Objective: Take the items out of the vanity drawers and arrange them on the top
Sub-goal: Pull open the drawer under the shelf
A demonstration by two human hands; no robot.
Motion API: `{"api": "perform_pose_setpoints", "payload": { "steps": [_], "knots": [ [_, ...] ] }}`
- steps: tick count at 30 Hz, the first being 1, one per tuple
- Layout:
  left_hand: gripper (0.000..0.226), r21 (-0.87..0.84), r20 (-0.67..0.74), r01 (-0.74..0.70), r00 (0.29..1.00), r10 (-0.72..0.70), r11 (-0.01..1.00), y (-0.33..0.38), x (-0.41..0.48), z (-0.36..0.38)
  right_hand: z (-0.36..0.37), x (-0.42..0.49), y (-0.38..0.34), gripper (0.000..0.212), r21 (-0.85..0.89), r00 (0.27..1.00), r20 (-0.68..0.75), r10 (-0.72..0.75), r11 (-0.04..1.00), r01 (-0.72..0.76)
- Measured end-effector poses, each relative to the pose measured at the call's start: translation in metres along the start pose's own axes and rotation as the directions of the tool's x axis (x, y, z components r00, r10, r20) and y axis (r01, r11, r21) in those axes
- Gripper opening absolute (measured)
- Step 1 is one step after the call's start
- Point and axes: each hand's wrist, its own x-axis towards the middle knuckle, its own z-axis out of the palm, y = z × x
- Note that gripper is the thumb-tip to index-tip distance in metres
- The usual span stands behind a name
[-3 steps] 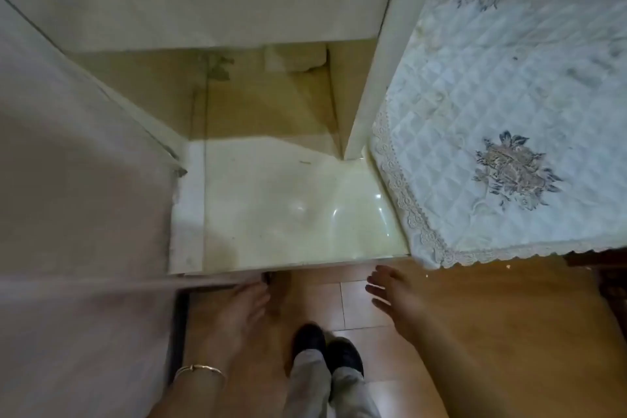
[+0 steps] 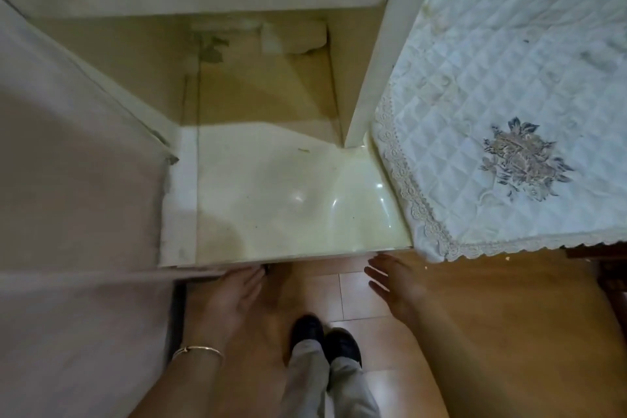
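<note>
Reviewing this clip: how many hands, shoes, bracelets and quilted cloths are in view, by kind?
2 hands: left hand, right hand
2 shoes
1 bracelet
1 cloth
Total: 6

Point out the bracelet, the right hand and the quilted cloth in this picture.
bracelet (image 2: pixel 203 347): head view, on the band across the wrist.
right hand (image 2: pixel 397 288): head view, on the middle of the hand.
quilted cloth (image 2: pixel 475 95): head view, on a plain quilted patch.

vanity top (image 2: pixel 305 200): glossy cream laminate. cover (image 2: pixel 509 95): quilted cloth, lace-edged. floor (image 2: pixel 475 299): smooth wood-look tile. bangle (image 2: pixel 198 350): metal.
</note>
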Motion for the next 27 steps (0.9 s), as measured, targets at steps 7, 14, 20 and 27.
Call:
{"api": "perform_pose_setpoints", "payload": {
  "steps": [7,14,20,27],
  "knots": [
    [0.022,-0.241,-0.046,0.004,0.999,-0.016,0.97,0.018,0.007,0.002,-0.002,0.014,0.001,0.025,0.192,0.997,0.06,0.042,0.98,-0.053],
    [0.018,-0.226,-0.071,0.002,0.997,-0.019,0.974,0.004,-0.009,0.001,-0.014,0.006,0.019,0.026,0.152,0.998,0.009,0.068,0.986,-0.069],
    [0.015,0.03,-0.116,0.021,0.993,-0.017,0.999,-0.034,-0.043,-0.016,-0.037,-0.033,0.049,0.016,-0.038,0.997,-0.03,0.071,0.997,-0.072],
    [0.012,0.636,-0.051,-0.458,0.778,0.626,0.621,-0.02,-0.159,-0.024,-0.041,-0.13,0.044,0.016,-0.821,0.861,0.266,-0.434,0.367,0.438]
  ]
}}
